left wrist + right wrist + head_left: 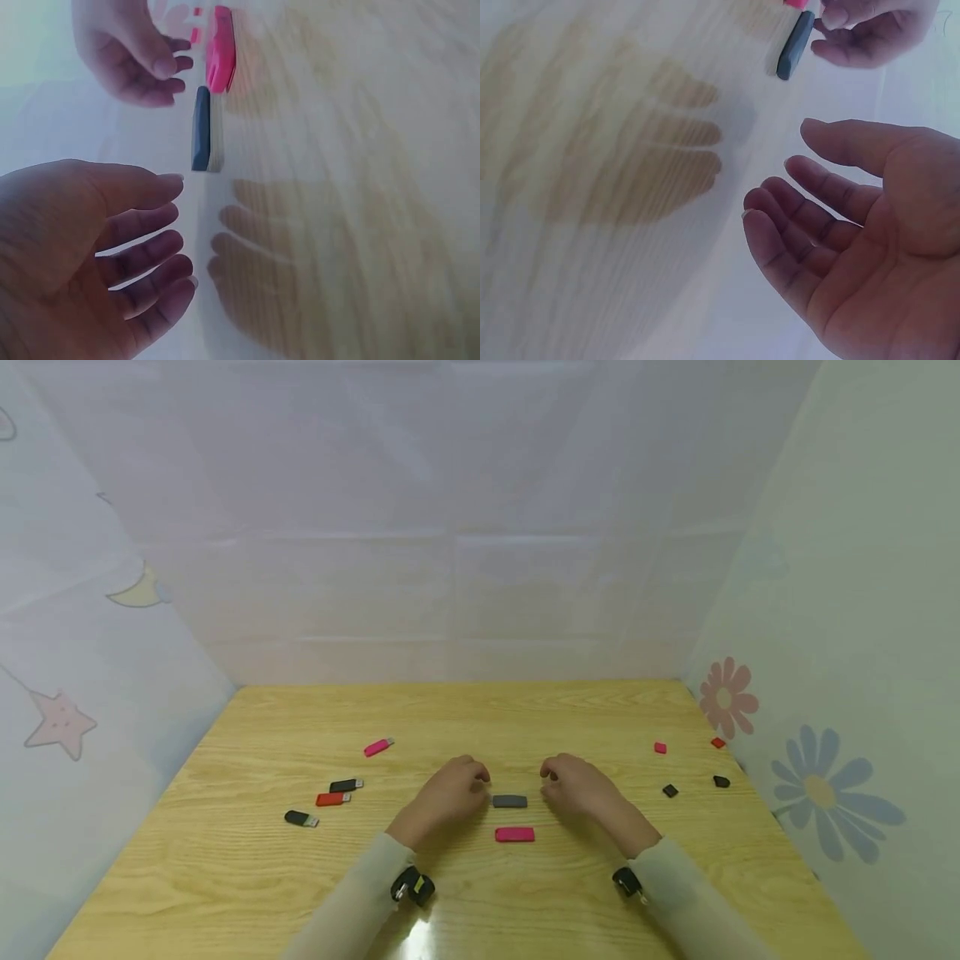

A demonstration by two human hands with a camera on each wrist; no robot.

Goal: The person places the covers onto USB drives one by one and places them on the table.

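Note:
Between my two hands a grey USB stick [510,802] lies flat on the wooden table, with a pink USB stick [514,834] nearer to me. My left hand [452,789] hovers just left of the grey stick, fingers loosely bent and nothing held. On the other side is my right hand [581,785], also loosely bent and holding nothing. The left wrist view shows the grey stick [201,129] beyond the left fingertips, apart from them. In the right wrist view the grey stick [795,45] lies away from the right fingers [765,240].
At left lie uncapped USB sticks: a pink one [378,747], a red one [332,799] and two black ones, the upper black stick [345,785] and the lower black stick [300,818]. Small caps lie at right: pink cap [660,747], red cap [717,742], black caps [670,791].

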